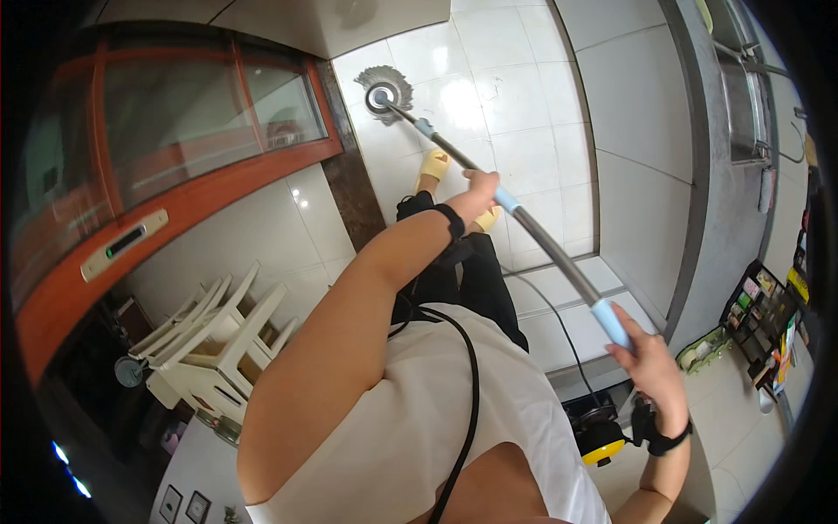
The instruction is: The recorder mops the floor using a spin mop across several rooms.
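A mop with a steel pole and light blue grips slants across the view. Around the middle of the pole my left hand is closed. My right hand grips the light blue sleeve at the pole's near end. The round mop head, with dark grey strands spread around its disc, rests on the white tiled floor at the top, beyond my feet in yellow slippers. Each wrist wears a black band.
At the left stands a red-framed glass door, with stacked white plastic stools behind it. Cabinets and a grey counter with a sink line the right. A black and yellow device with a cable sits near my right forearm.
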`<state>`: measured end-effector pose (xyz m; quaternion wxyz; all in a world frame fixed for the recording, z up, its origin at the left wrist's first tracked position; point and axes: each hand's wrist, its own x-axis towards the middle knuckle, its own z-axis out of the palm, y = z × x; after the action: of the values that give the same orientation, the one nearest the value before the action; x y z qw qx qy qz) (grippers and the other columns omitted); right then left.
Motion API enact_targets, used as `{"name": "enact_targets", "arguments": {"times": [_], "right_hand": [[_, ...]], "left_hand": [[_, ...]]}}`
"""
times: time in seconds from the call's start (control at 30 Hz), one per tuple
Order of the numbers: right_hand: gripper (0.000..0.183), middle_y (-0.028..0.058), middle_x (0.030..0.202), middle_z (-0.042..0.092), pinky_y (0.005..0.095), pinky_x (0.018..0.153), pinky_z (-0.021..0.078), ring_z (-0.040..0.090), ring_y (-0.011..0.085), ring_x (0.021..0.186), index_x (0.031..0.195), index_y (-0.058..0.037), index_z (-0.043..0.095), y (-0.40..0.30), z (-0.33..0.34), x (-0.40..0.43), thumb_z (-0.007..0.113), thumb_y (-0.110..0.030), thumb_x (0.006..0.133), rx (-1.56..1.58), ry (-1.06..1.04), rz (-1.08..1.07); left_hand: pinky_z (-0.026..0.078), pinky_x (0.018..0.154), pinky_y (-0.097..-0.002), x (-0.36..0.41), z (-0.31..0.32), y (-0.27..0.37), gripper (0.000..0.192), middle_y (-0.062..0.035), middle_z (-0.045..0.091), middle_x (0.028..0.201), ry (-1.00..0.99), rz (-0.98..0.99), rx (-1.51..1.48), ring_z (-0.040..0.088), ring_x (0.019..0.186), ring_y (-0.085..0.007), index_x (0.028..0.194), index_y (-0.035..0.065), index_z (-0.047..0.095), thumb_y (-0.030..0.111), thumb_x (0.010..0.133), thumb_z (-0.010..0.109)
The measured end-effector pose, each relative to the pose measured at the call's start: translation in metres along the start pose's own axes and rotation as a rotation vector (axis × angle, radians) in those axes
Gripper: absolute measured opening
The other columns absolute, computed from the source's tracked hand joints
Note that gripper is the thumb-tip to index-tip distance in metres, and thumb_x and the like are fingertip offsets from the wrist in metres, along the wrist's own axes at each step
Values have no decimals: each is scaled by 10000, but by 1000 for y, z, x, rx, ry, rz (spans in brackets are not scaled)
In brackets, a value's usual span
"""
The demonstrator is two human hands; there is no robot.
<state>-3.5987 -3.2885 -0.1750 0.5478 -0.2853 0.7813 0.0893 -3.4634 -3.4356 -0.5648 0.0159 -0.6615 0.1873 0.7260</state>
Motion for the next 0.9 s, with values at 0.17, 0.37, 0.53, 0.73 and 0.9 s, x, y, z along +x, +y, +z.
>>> {"name": "enact_targets", "arguments": {"times": [0.17, 0.37, 0.53, 0.73, 0.9], "right_hand": [[533, 162, 675, 603, 323, 590, 459, 604, 266, 599, 1215, -94, 446, 38, -32, -57, 600, -53, 706, -77, 59, 69], [572, 16, 576, 516, 220, 363, 344, 407, 53, 376, 1234, -75, 444, 93, -54, -103, 549, 21, 680, 132, 46, 107], [594, -8, 560, 486, 210, 325, 295, 379, 49, 346, 1250, -89, 426, 123, -36, -106, 544, 56, 686, 313, 31, 45], [556, -37, 518, 417, 216, 336, 303, 346, 48, 357, 1275, -133, 397, 108, 14, -27, 543, -10, 754, 487, -119, -105], [519, -17, 519, 410, 239, 344, 338, 390, 73, 382, 1306, -123, 333, 13, 77, 69, 519, -167, 823, 509, -215, -273]], "left_hand": [[523, 631, -473, -46, 84, -43, 799, -214, 397, 1065, -140, -76, -87, 544, 834, -310, 1255, 10, -169, 127, 806, 480], [514, 634, -479, -91, 127, -57, 578, -207, 366, 1045, -297, 48, -228, 524, 845, -300, 1166, -24, 55, 114, 807, 487], [526, 629, -458, -115, 106, -39, 717, -204, 370, 1041, -241, 107, -212, 532, 826, -290, 1225, -17, -46, 97, 790, 511], [523, 523, -394, -62, 24, -11, 769, -207, 440, 984, 37, 262, -85, 549, 748, -265, 1232, -3, -70, 122, 779, 539], [500, 526, -427, 71, -94, 25, 546, -202, 490, 957, 351, 367, 89, 561, 727, -285, 1141, -52, 225, 179, 782, 565]]}}
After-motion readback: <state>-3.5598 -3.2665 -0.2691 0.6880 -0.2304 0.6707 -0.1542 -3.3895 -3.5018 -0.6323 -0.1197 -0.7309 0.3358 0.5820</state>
